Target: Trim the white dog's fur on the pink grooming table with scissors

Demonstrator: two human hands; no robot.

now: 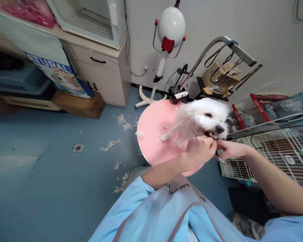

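Both hands are raised close together at the muzzle of a white dog, which sits on a round pink bench in front of the person. The left hand is against the dog's chin with its fingers curled inward; whether it clamps fur cannot be told, as the contact area is hidden. The right hand is just beside it, closed on a pair of scissors; a metal handle projects below the fingers, and the blades are not clearly distinguishable near the mouth. The dog faces right, with its forelegs on the bench surface. A tool holder is located at the far edge of the bench, with a white clipper beside it. A curved metal arm rises behind the bench and carries a looped cord. A white dryer on a wheeled stand is positioned against the wall. Clumps of white fur lie on the blue floor, near a square drain. A cabinet and a cardboard box are on the left; a wire cage is on the right.
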